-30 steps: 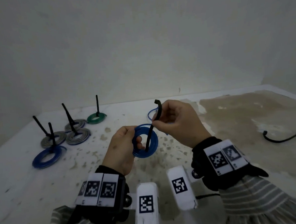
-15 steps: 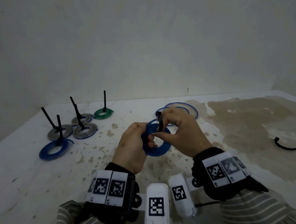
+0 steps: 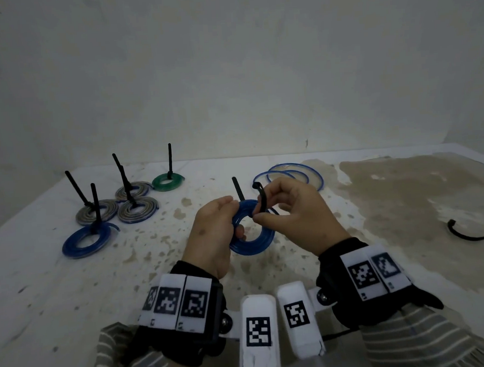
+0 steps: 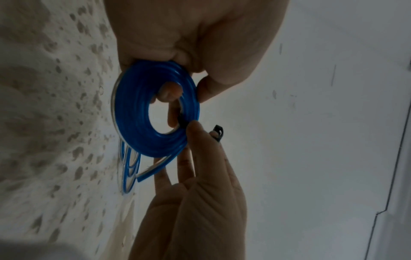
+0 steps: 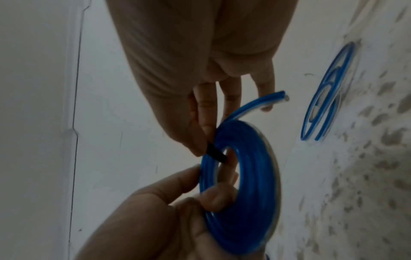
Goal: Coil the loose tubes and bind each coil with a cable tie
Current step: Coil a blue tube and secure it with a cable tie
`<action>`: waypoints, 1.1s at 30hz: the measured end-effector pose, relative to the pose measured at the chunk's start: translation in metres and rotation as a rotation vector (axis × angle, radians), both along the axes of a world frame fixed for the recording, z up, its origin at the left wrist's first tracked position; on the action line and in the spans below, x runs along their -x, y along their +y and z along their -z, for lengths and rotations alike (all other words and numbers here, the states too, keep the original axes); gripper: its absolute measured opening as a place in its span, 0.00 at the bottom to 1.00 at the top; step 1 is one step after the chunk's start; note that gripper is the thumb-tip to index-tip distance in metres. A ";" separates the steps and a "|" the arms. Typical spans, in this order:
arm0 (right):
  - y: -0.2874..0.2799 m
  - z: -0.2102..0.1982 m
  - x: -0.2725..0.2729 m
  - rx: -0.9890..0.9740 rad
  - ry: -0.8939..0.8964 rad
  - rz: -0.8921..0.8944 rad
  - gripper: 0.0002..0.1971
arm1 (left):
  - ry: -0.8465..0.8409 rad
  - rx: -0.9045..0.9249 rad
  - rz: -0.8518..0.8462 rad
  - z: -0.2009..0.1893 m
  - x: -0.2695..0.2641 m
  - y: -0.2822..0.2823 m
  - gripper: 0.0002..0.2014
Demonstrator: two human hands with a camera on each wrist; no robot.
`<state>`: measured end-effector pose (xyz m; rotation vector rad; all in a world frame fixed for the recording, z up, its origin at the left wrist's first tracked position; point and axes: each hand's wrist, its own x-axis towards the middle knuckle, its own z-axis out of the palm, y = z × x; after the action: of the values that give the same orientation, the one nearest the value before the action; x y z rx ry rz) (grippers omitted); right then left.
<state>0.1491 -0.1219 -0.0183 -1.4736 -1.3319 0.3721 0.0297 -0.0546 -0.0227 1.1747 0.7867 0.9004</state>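
Fingers (image 3: 261, 217) of the right hand (image 3: 298, 211) pinch a black cable tie (image 3: 261, 199) that passes through the centre hole of the held blue coil (image 3: 255, 244); the tie head stands above the coil, the tail projects up behind it. Left hand (image 3: 210, 235) grips the coil's near-left rim, thumb inside the hole, holding the coil raised above the surface (image 3: 72, 290). Coil's free tube end (image 5: 273, 96) sticks out beside the right fingers. Behind the coil, on the surface, lies a loose blue tube (image 3: 291, 175) in wide loops. Well left of the coil lie five bound coils: one blue (image 3: 84, 242), three grey (image 3: 137, 210), one green (image 3: 168, 181), each with an upright tie tail. Far right of the coil lies a black cable (image 3: 470, 234)
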 end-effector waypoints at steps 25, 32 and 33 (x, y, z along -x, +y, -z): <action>-0.009 -0.010 -0.002 -0.147 0.225 0.142 0.07 | 0.044 -0.171 0.034 -0.004 -0.002 -0.013 0.18; -0.011 -0.012 -0.001 -0.112 0.209 0.120 0.07 | 0.069 -0.186 0.014 -0.004 -0.002 -0.016 0.18; -0.011 -0.012 -0.001 -0.105 0.208 0.120 0.07 | 0.074 -0.190 0.013 -0.004 -0.002 -0.016 0.18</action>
<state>0.1497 -0.1325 -0.0065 -1.3805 -1.0769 0.3613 0.0320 -0.0709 -0.0187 1.3841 0.7645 0.9408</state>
